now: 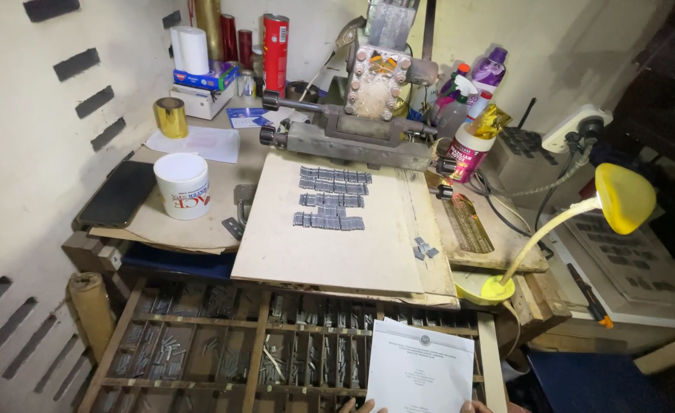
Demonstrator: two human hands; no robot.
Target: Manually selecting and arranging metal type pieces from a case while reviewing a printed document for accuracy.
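Observation:
A white printed sheet of paper (420,367) is held upright over the lower right of a wooden type case (200,352). Only fingertips show at the bottom edge: my left hand (359,405) is at the sheet's lower left corner and my right hand (481,407) at its lower right corner, both gripping it. The case's many small compartments hold grey metal type pieces. Above it lies a pale board (307,245) with three rows of set metal type (333,197) and a few loose pieces (424,248) near its right edge.
A metal press machine (368,115) stands behind the board. A white mug (183,185), a black phone (117,194) and a gold foil roll (171,116) sit at left. At right are a yellow desk lamp (621,197), bottles (471,145) and a power strip (575,126).

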